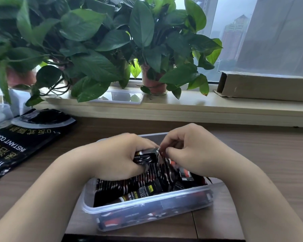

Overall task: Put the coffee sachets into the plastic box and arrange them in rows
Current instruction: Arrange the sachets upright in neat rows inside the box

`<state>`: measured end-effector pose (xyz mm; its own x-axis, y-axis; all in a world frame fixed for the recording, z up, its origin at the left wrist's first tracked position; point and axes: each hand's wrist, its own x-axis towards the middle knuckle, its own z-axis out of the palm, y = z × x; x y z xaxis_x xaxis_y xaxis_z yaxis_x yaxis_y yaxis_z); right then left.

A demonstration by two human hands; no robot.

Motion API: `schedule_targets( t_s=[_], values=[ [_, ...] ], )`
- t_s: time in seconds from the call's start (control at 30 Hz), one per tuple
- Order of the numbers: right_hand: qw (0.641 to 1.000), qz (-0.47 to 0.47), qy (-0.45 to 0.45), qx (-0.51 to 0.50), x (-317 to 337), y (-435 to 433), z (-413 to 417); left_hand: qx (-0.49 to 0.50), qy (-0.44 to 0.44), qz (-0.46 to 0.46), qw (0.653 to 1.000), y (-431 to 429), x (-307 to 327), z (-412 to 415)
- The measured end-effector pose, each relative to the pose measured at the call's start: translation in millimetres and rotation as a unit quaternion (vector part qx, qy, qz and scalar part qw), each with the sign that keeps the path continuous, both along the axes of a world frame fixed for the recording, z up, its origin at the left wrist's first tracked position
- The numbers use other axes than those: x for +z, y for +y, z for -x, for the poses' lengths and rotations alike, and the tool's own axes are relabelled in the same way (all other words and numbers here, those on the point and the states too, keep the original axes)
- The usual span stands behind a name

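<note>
Plastic box (147, 209) largely filled; left hand (119, 154) grips a bundle of coffee sachets (145, 155), right hand (187, 151) pinches one; rows unfinished.

Both forearms converge, the hands almost touching, backs up. The left hand (119, 154) grips a bundle of sachets (146, 155), fingers curled round it. The right hand (191, 151) pinches its end between thumb and forefinger.

1. The left hand (119, 154) and right hand (196, 154) hide the far half of the box (147, 205) and the sachets (129, 187) under them.
2. Blur smears the right fingers (171, 151) and the sachet ends beside them.
3. The coffee bag (21, 144) and carton (262, 88) run off the side edges.
</note>
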<state>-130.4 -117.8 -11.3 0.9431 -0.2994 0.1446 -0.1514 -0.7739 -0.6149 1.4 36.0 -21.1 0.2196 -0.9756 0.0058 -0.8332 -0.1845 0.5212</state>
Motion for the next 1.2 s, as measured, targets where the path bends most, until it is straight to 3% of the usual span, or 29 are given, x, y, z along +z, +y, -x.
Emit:
schedule_targets(
  t_s=[0.17,0.23,0.3,0.4,0.57,0.67,0.8,1.1,1.2],
  values=[
    [0.998,-0.025,-0.030,-0.039,5.3,-7.8,5.0,0.167,0.000,0.165,0.972,3.5,9.2,1.6],
    [0.995,-0.058,-0.061,-0.055,9.4,-10.2,7.5,0.243,0.056,0.228,0.941,3.2,14.6,6.2],
    [0.992,-0.087,-0.080,-0.036,13.4,-7.4,9.5,0.278,0.172,0.259,0.909,1.8,19.3,9.4],
    [0.989,-0.110,-0.097,0.021,16.1,3.9,10.1,0.251,0.341,0.234,0.875,-2.3,23.2,19.5],
    [0.990,-0.048,-0.129,0.010,10.2,17.5,3.2,0.252,0.398,0.252,0.846,-1.0,23.3,23.3],
    [0.984,-0.059,-0.170,0.006,6.6,28.9,-2.6,0.241,0.447,0.254,0.823,-0.7,25.2,26.6],
    [0.980,-0.071,-0.184,0.029,2.7,34.9,-4.9,0.218,0.462,0.250,0.823,-0.9,23.9,31.9],
    [0.957,-0.228,-0.166,0.070,7.3,30.7,2.8,0.189,0.487,0.256,0.814,4.4,26.4,32.0],
    [0.963,-0.222,-0.145,0.052,8.6,28.8,5.4,0.189,0.473,0.253,0.822,5.1,25.1,30.9]
  ],
)
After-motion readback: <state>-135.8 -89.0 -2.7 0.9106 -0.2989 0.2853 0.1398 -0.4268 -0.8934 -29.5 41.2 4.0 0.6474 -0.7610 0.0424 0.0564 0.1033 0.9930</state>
